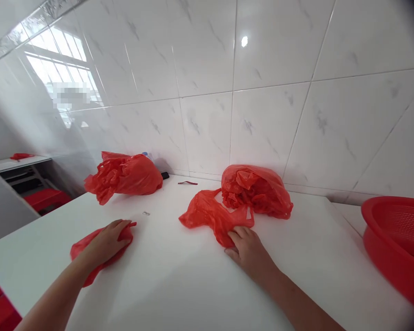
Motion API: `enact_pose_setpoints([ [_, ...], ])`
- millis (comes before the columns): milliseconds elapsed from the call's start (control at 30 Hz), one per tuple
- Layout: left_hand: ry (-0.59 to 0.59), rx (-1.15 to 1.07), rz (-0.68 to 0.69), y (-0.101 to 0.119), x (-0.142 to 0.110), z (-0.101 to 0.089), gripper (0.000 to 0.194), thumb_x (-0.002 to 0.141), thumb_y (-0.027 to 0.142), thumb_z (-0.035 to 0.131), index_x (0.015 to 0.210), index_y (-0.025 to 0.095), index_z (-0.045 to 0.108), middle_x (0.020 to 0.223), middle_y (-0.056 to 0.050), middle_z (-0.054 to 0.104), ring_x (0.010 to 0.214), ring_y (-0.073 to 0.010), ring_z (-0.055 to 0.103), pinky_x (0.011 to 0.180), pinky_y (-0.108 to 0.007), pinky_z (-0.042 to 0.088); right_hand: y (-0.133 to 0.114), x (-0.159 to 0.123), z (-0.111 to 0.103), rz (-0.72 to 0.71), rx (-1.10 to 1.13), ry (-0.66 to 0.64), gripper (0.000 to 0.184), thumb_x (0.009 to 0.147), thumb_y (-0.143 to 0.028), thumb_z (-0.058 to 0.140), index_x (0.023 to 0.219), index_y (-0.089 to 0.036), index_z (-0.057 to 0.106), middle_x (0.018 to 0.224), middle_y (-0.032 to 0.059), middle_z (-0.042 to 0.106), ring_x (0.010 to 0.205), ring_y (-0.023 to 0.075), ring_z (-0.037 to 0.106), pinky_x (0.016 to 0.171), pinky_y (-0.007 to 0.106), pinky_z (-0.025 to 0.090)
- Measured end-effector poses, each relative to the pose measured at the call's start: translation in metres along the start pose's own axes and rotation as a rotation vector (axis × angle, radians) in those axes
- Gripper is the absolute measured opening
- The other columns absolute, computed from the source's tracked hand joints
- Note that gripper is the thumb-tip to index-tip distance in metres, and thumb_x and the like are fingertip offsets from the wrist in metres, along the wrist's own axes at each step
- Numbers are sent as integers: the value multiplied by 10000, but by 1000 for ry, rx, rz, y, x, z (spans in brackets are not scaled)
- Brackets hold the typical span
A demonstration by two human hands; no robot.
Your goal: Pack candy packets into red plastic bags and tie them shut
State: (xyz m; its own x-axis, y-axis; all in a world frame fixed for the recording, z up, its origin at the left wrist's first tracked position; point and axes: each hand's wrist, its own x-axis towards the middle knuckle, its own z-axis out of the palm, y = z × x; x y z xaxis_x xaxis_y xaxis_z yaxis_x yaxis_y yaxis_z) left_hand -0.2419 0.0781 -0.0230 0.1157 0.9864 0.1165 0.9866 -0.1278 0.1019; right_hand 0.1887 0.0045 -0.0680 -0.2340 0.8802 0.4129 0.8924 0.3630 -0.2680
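Observation:
On the left of the white table (179, 285), my left hand (106, 241) rests over a flattened red plastic bag (119, 255), with fingers curved on it and part of the bag hidden beneath. My right hand (248, 250) pinches the near edge of a second thin red plastic bag (207, 209), which lies spread and crumpled, its handle loops toward the wall. Right behind that one sits a bulging red bag (258, 191) stuffed with more red plastic. Another full red bag (134, 174) lies at the back left, its gathered end pointing left.
A red plastic basket (393, 243) stands at the right edge. Near the wall lie a thin dark red strip (187, 183) and a small black object (164, 175). A small clear scrap (146, 213) is on the table. Red stools (48, 198) are at left.

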Motion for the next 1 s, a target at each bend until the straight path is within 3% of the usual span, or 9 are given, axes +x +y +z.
enact_pose_setpoints([
  [167, 171, 215, 3, 35, 23, -12, 537, 820, 276, 366, 1330, 134, 454, 1397, -226, 420, 1318, -436, 312, 932, -652, 328, 7, -44, -27, -2, 48, -25, 154, 863, -253, 540, 956, -189, 645, 954, 69, 579, 907, 219, 534, 851, 409, 459],
  [267, 263, 95, 207, 84, 26, -20, 506, 842, 303, 383, 1324, 159, 442, 1416, -167, 412, 1297, -355, 372, 978, -524, 371, 12, -73, -45, -33, 95, -22, 155, 893, -264, 494, 909, -199, 633, 908, 63, 577, 857, 209, 542, 792, 394, 477],
  [433, 29, -269, 409, 183, 15, -23, 406, 865, 410, 412, 1246, 311, 511, 1386, -27, 478, 1142, -237, 545, 920, -356, 446, 19, -105, -62, -115, 183, 239, 181, 912, -233, 421, 991, -208, 582, 935, 76, 599, 893, 221, 574, 760, 380, 500],
  [567, -141, -384, 367, 240, 16, -17, 474, 841, 564, 400, 1194, 292, 564, 1164, -55, 639, 939, -238, 631, 770, -331, 474, 28, -109, -66, 44, 111, 380, 290, 920, -215, 395, 1177, -236, 526, 1167, 91, 572, 1084, 227, 555, 861, 378, 502],
  [667, -217, -361, 330, 263, 23, -5, 568, 763, 598, 492, 1193, 237, 579, 1014, -96, 685, 876, -272, 640, 707, -331, 464, 33, -106, -66, 142, -49, 317, 414, 885, -264, 489, 1297, -234, 451, 1288, 98, 532, 1152, 252, 528, 894, 404, 500],
  [733, -254, -370, 341, 273, 26, 3, 555, 678, 497, 619, 1163, 228, 603, 894, -81, 697, 777, -263, 646, 618, -304, 457, 34, -104, -66, 118, -125, 215, 512, 808, -241, 579, 1302, -217, 448, 1246, 99, 573, 1108, 276, 552, 889, 445, 495],
  [833, -285, -445, 398, 286, 24, 6, 420, 674, 295, 599, 1090, 254, 640, 783, -20, 678, 636, -190, 620, 524, -254, 431, 33, -104, -69, 118, -121, 66, 291, 713, -83, 565, 969, -217, 600, 902, 28, 670, 829, 221, 612, 792, 418, 513],
  [900, -256, -507, 433, 293, 20, -3, 308, 746, 249, 502, 1017, 259, 650, 791, -1, 659, 640, -157, 601, 540, -242, 435, 32, -104, -75, 148, -136, 120, 202, 723, -46, 514, 827, -206, 577, 751, 10, 635, 696, 184, 578, 704, 369, 510],
  [1000, -122, -701, 449, 301, 13, -27, 200, 834, 267, 428, 886, 223, 617, 795, -2, 626, 681, -143, 574, 602, -249, 451, 36, -104, -91, 124, -295, 415, 205, 800, -84, 484, 974, -172, 548, 784, 55, 631, 745, 209, 571, 718, 383, 491],
])
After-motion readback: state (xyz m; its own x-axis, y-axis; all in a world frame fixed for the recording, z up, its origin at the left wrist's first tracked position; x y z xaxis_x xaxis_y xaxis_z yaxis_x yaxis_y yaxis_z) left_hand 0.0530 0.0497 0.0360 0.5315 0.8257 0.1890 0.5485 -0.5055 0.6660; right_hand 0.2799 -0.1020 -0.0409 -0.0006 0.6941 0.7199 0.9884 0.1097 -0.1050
